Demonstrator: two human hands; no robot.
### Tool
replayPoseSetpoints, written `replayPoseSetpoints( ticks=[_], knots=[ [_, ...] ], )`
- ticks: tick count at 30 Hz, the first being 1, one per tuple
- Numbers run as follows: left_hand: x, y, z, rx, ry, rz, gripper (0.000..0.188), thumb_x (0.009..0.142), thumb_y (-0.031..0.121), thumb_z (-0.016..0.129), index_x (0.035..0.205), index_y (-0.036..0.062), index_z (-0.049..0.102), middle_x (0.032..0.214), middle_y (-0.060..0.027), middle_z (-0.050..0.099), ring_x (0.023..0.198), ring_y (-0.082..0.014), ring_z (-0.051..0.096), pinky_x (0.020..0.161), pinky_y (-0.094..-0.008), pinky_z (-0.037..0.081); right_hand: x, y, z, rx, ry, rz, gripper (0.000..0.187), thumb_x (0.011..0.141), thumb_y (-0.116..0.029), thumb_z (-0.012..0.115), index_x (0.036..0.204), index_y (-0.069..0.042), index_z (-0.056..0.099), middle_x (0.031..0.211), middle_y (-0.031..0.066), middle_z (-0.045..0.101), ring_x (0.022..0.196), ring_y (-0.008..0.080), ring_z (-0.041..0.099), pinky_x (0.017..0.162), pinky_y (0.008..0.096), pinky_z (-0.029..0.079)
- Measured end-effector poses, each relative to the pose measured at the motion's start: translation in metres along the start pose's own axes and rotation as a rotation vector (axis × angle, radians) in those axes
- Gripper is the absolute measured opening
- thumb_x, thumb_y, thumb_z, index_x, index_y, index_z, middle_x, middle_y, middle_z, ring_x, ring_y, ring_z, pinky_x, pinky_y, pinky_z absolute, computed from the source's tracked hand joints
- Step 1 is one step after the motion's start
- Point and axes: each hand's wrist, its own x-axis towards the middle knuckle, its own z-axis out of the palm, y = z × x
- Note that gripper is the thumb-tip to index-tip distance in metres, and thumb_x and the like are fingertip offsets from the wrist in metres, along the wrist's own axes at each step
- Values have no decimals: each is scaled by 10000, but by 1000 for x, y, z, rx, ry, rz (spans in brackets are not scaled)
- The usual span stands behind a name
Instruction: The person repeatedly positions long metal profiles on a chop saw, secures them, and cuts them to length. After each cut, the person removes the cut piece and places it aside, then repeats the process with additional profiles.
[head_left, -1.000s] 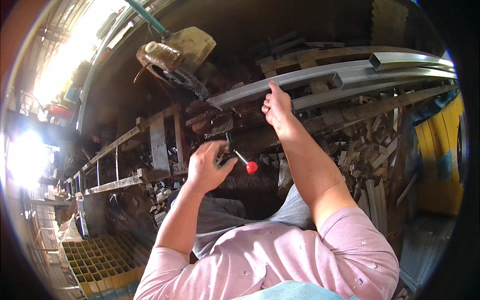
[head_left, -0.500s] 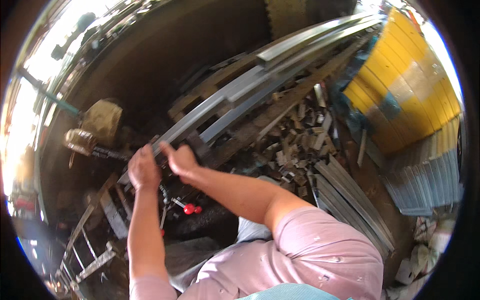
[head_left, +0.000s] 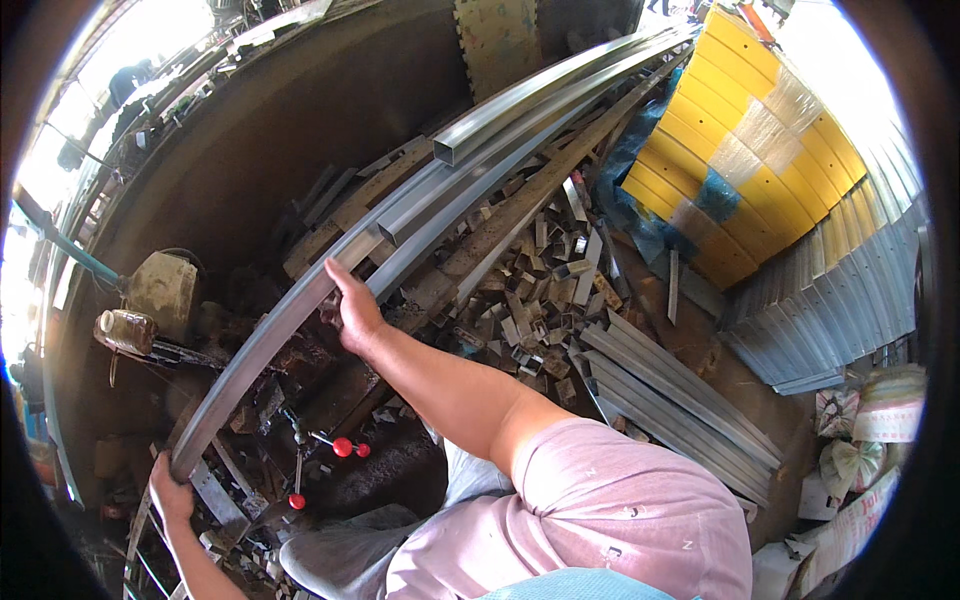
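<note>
A long silvery square metal tube (head_left: 262,352) slants from the lower left toward the far right. My left hand (head_left: 172,490) is closed around its near end. Farther up the same tube, my right hand (head_left: 352,310) grips it from the side, thumb on top and the other fingers mostly hidden. Two more square tubes, an upper one (head_left: 540,100) and a lower one (head_left: 450,185), lie alongside with their open ends toward me. Below the held tube is a dark machine with red-knobbed levers (head_left: 343,447).
A heap of short tube offcuts (head_left: 530,310) lies right of the machine, beside a bundle of cut lengths (head_left: 680,410). Yellow panels (head_left: 750,140) and stacked grey metal profiles (head_left: 830,300) stand at right. A dirty jug (head_left: 163,295) and bottle (head_left: 128,330) sit at left.
My left hand has moved down and left, to the tube's near end. More of the tube now extends toward me, and my hands are farther apart. The view has shifted.
</note>
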Motion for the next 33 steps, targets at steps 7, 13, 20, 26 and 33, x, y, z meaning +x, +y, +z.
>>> replayPoseSetpoints(
  ticks=[7, 13, 20, 26, 33],
  knots=[
    [-38, -107, -20, 110, -214, -239, 827, 644, -24, 872, 1441, 26, 660, 1406, -243, 698, 1353, -448, 627, 1200, -497, 473, -1, 3, 0, -20, 75, -23, 355, 1052, -456, 736, 1222, -144, 744, 1093, 39, 798, 946, 182, 735, 769, 367, 597],
    [-71, -115, 11, 182, -59, -252, 695, 843, 22, 781, 1516, -9, 610, 1504, -251, 661, 1421, -418, 610, 1235, -490, 461, 2, 65, -2, -327, 281, 40, 401, 962, -393, 872, 1122, -38, 778, 1047, 74, 761, 864, 203, 731, 665, 406, 642],
    [-49, 59, 56, 281, 246, -78, 707, 698, 187, 953, 1342, 81, 682, 1307, -170, 705, 1312, -385, 631, 1191, -504, 468, -45, 68, 10, -320, 128, 141, 560, 1000, -483, 822, 1257, 1, 707, 1133, 137, 766, 886, 282, 788, 679, 425, 665],
    [-17, 18, 64, 202, 38, -118, 680, 711, 117, 912, 1348, 83, 675, 1321, -145, 712, 1308, -362, 639, 1141, -482, 491, -40, 65, 17, -698, -86, 226, 743, 1042, -677, 680, 1119, 61, 671, 925, 200, 799, 748, 265, 797, 617, 369, 632],
    [31, -21, 75, 166, -194, -179, 684, 784, 132, 843, 1454, 127, 707, 1451, -159, 681, 1418, -363, 590, 1228, -459, 480, -34, 42, 17, -923, -272, 115, 648, 1115, -693, 513, 1017, -74, 678, 859, 117, 807, 691, 181, 769, 571, 289, 547]
  ],
)
